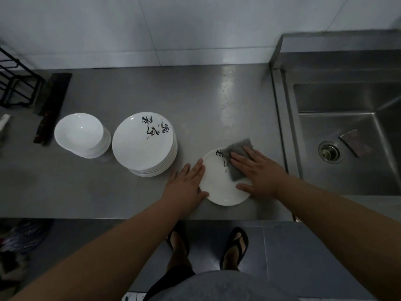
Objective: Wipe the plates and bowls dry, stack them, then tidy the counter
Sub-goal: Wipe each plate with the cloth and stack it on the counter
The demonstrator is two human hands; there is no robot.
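Note:
A single white plate [219, 187] with black brush marks lies flat on the steel counter [134, 92] near its front edge. My right hand [258, 170] presses a grey cloth [236, 153] onto the plate's right half with straight fingers. My left hand [186, 181] lies flat against the plate's left rim, fingers straight. To the left stands a stack of several matching plates [144, 142]. Further left is a stack of white bowls [81, 134].
A steel sink [347, 135] with a drain and a scrap of cloth lies right of the plate. A dark cleaver [52, 107] and a black wire rack [15, 83] sit at the counter's back left. The tiled wall runs behind the counter.

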